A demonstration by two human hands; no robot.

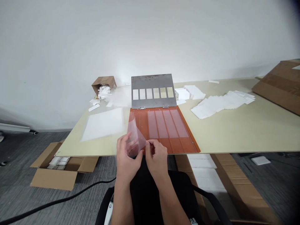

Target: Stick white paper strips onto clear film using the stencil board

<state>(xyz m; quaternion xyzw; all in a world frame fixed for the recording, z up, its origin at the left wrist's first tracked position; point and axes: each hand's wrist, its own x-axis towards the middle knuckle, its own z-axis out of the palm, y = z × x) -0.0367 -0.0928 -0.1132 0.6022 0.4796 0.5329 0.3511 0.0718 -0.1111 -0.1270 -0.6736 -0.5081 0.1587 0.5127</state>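
My left hand [126, 154] and my right hand [156, 153] meet at the near edge of the table, both pinching a thin translucent plastic strip [134, 131] that curls upward between them. Just beyond lies an orange board [182, 142] with several pale strips laid side by side in its slots. A grey metal plate [153, 82] with a row of rectangular windows stands hinged up at the board's far edge.
A translucent sheet [103, 126] lies left of the board. White paper stacks [220, 103] spread at the right, a tipped brown box [104, 83] at the back left. Cardboard boxes [56, 168] sit on the floor; a large carton [281, 84] is far right.
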